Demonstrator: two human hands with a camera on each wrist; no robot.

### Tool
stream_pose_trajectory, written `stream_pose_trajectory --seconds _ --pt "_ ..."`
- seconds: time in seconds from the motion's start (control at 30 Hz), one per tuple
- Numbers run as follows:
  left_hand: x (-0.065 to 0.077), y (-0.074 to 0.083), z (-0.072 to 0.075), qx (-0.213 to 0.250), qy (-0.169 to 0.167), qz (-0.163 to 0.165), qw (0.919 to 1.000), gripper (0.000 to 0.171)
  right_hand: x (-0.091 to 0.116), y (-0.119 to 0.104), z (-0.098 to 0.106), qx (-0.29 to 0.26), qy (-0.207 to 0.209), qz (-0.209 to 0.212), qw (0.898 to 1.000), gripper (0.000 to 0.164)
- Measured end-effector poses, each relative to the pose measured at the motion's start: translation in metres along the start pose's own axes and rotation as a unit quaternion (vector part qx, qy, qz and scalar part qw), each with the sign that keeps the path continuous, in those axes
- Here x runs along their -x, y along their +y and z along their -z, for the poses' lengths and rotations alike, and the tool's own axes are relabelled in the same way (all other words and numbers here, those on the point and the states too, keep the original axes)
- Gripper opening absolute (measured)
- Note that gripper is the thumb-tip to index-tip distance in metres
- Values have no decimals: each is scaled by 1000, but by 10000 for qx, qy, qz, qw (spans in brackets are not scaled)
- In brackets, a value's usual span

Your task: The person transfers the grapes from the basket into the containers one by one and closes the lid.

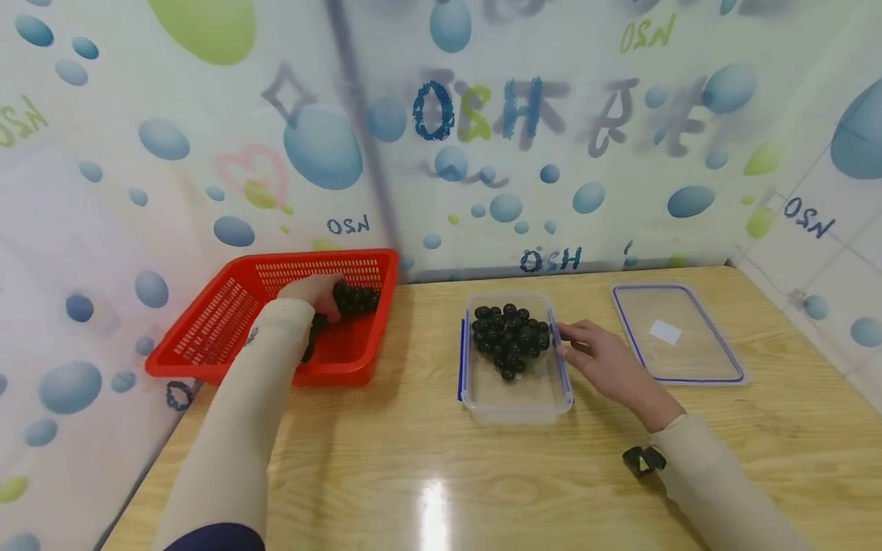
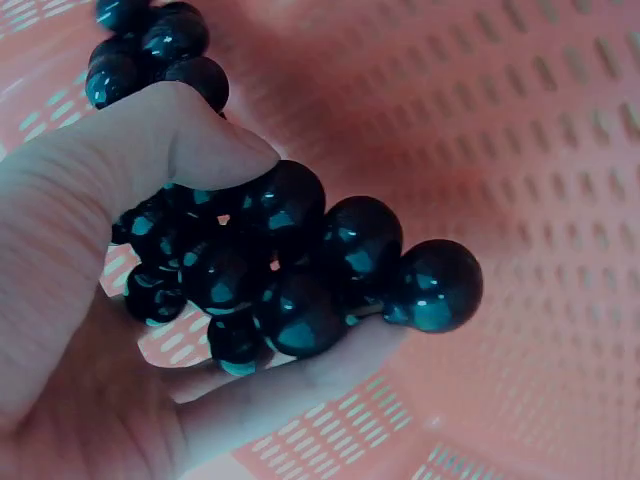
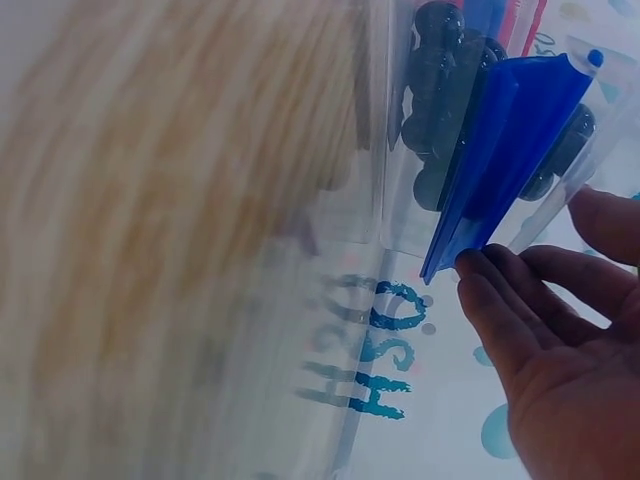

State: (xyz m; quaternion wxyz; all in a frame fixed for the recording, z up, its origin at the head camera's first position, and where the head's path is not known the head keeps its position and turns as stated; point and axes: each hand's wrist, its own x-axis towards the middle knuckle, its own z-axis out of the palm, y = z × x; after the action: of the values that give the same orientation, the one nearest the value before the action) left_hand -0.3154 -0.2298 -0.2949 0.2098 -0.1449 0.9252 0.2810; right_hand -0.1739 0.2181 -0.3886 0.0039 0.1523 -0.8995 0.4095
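Observation:
In the left wrist view my left hand (image 2: 90,270) grips a bunch of black grapes (image 2: 290,260), thumb on one side and fingers on the other. That hand is inside the red basket (image 1: 386,321), partly hiding the grapes there. More black grapes (image 1: 358,300) lie by the basket's right wall. At the middle of the table stands a clear plastic container (image 1: 537,398) with a black grape cluster (image 1: 510,337) in it. My right hand (image 1: 606,363) touches the container's right side, its fingertips at a blue latch (image 3: 515,150) in the right wrist view.
A clear lid (image 1: 689,337) with a blue seal and a small white label lies flat at the right. Near the right sleeve is a small black object (image 1: 644,461). Behind the wooden table (image 1: 386,459) hangs a patterned sheet (image 1: 441,207).

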Motion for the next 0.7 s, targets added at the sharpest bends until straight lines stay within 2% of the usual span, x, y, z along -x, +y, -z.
stream_pose_trajectory --seconds 0.03,0.1,0.17,0.23,0.33,0.47,0.57,0.7 --pt "0 0 4 -119 -20 -119 9999 92 0 -1 1 29 4 11 10000 48" --pt "-5 0 12 -848 -138 -633 9943 91 -1 -2 1 89 26 27 10000 48" --pt "-9 -1 22 -1494 -147 -1216 9812 85 -1 -2 0 86 12 3 10000 48" --pt "-10 -2 31 -2113 60 -1756 9615 79 -1 -1 -1 39 -15 -16 10000 48" --pt "0 1 42 -2366 367 -2206 9455 72 0 -1 -4 -33 -37 -19 10000 48" --pt "24 10 48 -2349 689 -2543 9356 71 1 -1 -5 -42 -43 -41 10000 49" --pt "46 20 45 -2319 829 -2891 9251 72 1 -1 -3 19 -30 -38 10000 49" --pt "72 40 34 -2401 1018 -3478 9005 70 0 0 -1 48 50 25 10000 49"
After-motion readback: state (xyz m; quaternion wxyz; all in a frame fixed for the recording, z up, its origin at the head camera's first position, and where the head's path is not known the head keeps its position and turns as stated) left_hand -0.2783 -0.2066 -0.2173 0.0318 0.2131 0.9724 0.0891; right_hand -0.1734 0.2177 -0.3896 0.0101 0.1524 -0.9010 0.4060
